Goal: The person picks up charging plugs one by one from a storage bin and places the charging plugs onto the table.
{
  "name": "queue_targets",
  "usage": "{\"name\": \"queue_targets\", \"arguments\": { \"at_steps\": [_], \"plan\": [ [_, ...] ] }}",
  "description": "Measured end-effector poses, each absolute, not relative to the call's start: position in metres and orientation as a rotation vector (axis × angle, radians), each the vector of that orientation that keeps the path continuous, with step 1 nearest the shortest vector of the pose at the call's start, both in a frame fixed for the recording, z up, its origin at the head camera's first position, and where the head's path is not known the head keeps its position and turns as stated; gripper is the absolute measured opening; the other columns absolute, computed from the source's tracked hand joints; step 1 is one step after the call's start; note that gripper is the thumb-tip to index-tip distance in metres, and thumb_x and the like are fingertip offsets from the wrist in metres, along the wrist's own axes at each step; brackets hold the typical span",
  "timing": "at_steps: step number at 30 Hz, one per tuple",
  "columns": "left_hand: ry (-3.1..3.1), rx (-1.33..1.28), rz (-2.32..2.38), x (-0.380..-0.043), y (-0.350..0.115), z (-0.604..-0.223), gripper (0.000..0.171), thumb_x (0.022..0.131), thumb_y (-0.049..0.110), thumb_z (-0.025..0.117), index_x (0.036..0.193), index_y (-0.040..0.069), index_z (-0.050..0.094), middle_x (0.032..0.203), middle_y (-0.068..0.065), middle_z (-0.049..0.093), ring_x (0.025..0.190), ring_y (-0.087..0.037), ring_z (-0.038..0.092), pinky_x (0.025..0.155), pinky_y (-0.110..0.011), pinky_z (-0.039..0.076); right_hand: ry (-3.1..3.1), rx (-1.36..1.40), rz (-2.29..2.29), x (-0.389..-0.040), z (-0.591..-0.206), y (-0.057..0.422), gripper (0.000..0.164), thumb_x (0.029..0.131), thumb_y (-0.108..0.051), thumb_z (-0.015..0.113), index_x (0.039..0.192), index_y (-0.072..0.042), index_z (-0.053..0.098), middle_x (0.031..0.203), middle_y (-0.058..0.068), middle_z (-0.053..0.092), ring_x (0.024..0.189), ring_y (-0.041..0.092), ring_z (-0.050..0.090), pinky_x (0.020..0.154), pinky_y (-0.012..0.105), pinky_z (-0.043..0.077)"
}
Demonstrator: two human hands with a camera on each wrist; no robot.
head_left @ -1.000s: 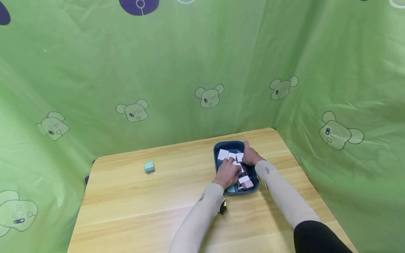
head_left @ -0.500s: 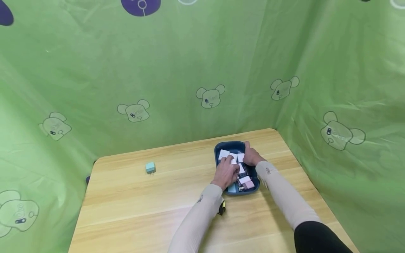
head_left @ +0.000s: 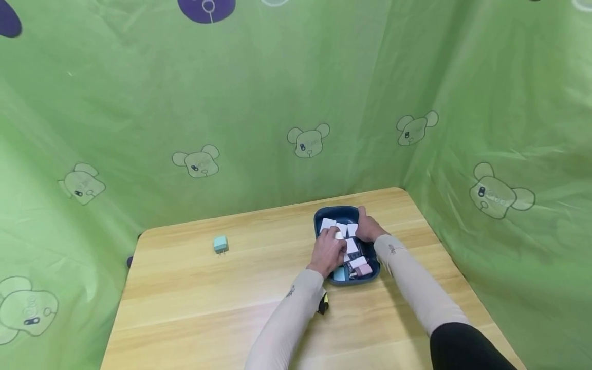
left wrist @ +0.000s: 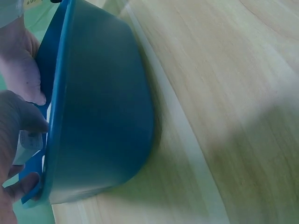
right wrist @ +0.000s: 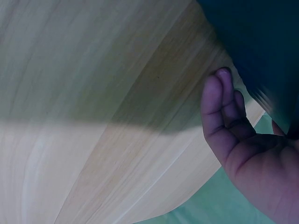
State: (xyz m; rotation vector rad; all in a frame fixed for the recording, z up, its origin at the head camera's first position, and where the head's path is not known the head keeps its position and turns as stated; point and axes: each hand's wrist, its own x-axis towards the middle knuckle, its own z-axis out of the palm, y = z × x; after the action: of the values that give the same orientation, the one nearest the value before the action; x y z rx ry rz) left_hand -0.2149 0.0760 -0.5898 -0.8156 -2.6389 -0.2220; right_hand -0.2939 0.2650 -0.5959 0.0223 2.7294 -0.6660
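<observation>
A dark blue plastic basin (head_left: 339, 283) stands at the table's far right, holding several white blocks that look like charger plugs, plus a pink block (head_left: 363, 270) and a light blue one (head_left: 339, 274). My left hand (head_left: 327, 253) reaches over its left rim, fingers curled round a white charger plug (left wrist: 29, 145). On the opposite side my right hand (head_left: 368, 228) grips the rim, thumb inside and fingers (right wrist: 215, 109) along the outer wall. A mint-green charger plug (head_left: 220, 244) with metal prongs lies on the table to the left.
The wooden table (head_left: 194, 318) has rounded far corners. Green sheeting (head_left: 259, 103) printed with bear heads hangs behind it and along both sides. A small black and yellow item (head_left: 323, 304) shows at the left wrist.
My left hand has drawn slightly left inside the basin, uncovering more white blocks near the middle. The right hand keeps its grip on the rim.
</observation>
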Motion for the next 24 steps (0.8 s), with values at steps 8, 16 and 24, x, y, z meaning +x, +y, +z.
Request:
{"name": "queue_targets", "arguments": {
  "at_steps": [8, 16, 24],
  "plan": [
    [-2.615, -0.801, -0.340, -0.217, 0.073, -0.588, 0.007, 0.076, 0.017, 0.078, 0.077, 0.023, 0.077, 0.116, -0.001, 0.069, 0.099, -0.020, 0.066, 0.083, -0.029, 0.059, 2.723, 0.016, -0.668, -0.293, -0.597, 0.266, 0.083, 0.086, -0.001, 0.056, 0.150, 0.006, 0.004, 0.107, 0.038, 0.063, 0.097, 0.045, 0.066, 0.087, 0.054, 0.054],
    [-2.603, -0.783, -0.448, -0.220, 0.066, -0.582, 0.013, 0.070, 0.007, 0.078, 0.073, 0.018, 0.071, 0.104, 0.004, 0.074, 0.095, -0.016, 0.066, 0.081, -0.027, 0.058, 2.739, -0.007, -0.656, -0.295, -0.597, 0.269, 0.079, 0.083, -0.001, 0.057, 0.146, 0.005, 0.009, 0.100, 0.037, 0.064, 0.091, 0.044, 0.066, 0.081, 0.053, 0.054],
    [-2.556, -0.750, -0.532, -0.226, 0.047, -0.563, 0.022, 0.062, 0.002, 0.072, 0.061, 0.016, 0.056, 0.092, 0.005, 0.072, 0.079, -0.016, 0.060, 0.064, -0.026, 0.048, 2.712, 0.005, -0.652, -0.295, -0.595, 0.267, 0.081, 0.087, -0.001, 0.055, 0.150, 0.004, 0.004, 0.098, 0.034, 0.065, 0.085, 0.039, 0.066, 0.079, 0.049, 0.055]
  ]
}}
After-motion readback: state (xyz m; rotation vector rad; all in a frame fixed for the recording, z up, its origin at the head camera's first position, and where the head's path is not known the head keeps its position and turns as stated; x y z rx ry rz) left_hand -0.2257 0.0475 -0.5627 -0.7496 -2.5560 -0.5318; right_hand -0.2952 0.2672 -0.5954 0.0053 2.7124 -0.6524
